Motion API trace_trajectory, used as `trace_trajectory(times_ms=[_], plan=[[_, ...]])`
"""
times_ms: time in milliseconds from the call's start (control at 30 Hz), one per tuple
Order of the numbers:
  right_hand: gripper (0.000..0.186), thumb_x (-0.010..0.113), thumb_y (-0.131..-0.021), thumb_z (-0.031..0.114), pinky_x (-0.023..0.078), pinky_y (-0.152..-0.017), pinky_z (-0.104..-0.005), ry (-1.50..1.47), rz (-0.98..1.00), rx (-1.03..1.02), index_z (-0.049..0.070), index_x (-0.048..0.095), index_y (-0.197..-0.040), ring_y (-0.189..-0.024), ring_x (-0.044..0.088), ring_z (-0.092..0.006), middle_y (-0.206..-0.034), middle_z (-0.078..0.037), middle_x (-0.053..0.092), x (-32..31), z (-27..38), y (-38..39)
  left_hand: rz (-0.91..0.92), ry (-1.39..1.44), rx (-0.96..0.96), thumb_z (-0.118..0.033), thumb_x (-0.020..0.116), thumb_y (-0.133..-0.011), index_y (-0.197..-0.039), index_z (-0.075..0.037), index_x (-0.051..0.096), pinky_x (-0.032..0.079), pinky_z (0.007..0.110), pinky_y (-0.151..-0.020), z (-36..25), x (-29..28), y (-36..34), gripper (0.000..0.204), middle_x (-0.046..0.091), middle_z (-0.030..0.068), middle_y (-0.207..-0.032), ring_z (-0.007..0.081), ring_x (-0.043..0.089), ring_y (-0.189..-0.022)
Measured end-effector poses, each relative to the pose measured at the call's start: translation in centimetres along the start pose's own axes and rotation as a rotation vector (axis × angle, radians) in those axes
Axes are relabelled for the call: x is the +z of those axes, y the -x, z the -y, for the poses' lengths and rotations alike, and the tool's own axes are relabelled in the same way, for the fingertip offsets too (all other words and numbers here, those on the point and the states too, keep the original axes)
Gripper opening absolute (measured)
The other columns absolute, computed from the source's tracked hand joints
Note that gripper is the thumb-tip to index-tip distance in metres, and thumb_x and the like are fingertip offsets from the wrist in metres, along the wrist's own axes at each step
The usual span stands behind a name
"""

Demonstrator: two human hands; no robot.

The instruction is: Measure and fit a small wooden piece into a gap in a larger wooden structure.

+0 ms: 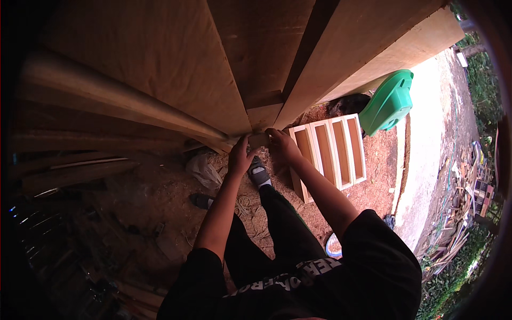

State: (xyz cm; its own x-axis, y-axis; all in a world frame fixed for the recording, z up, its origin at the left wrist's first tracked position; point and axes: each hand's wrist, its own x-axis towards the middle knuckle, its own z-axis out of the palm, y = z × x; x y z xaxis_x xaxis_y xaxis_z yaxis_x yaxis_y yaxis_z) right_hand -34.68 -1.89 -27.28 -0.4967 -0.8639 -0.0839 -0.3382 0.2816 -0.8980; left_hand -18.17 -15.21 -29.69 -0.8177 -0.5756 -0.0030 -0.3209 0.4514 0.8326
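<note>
Small tan rectangular block (259, 140) was gripped between half-curled left hand (241, 155) and right hand (282, 146), near lower edge of tall brown wooden panel (176, 58); reddish shavings-strewn floor (378, 178) was partly shaded.

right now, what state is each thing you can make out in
left hand, by block, grip unclear
right hand, by block, grip unclear
block, between both hands
rack, slots uncovered
green tub, tilted
bag, crumpled
cord, loosely tangled
bucket, open, partly hidden
sandals, worn
</note>
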Motion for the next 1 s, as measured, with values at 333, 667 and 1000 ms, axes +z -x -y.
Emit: trace_trajectory(times_ms=[333, 667, 1000], plan=[[0.046, 0.070, -0.088, 0.001, 0.059, -0.088, -0.0379, -0.115, -0.009, 0.149, 0.005, 0.057, -0.132, -0.112, 0.071, -0.0315, -0.118, -0.019, 0.067, -2.3, 1.6, 0.3, -0.134, -0.075, 0.058, -0.032, 0.077, -0.090, -0.135, -0.001, 0.055, 0.050, 0.049, -0.091, -2.2, 1.5, -1.0, 0.059, 0.066, 0.0222, -0.114, 0.0420, 0.063, -0.105], [0.051, 0.071, -0.087, 0.005, 0.057, -0.088, -0.0383, -0.241, -0.018, 0.192, 0.005, 0.055, -0.135, -0.106, 0.073, -0.0305, -0.118, -0.019, 0.071, -2.5, 0.2, 0.8, -0.118, -0.105, 0.058, -0.029, 0.075, -0.092, -0.132, -0.001, 0.056, 0.052, 0.047, -0.091, -4.0, 1.5, -1.1, 0.053, 0.065, 0.0215, -0.120, 0.0422, 0.064, -0.110], [0.052, 0.072, -0.088, 0.006, 0.059, -0.086, -0.0372, -0.118, -0.025, 0.174, 0.004, 0.054, -0.137, -0.106, 0.073, -0.0291, -0.117, -0.018, 0.072, -3.2, 0.1, 0.8, -0.251, 0.387, -0.407, -0.039, 0.065, -0.100, -0.140, 0.000, 0.054, 0.051, 0.040, -0.101, -3.2, 5.0, 0.7, 0.058, 0.064, 0.0238, -0.131, 0.0334, 0.064, -0.123]])
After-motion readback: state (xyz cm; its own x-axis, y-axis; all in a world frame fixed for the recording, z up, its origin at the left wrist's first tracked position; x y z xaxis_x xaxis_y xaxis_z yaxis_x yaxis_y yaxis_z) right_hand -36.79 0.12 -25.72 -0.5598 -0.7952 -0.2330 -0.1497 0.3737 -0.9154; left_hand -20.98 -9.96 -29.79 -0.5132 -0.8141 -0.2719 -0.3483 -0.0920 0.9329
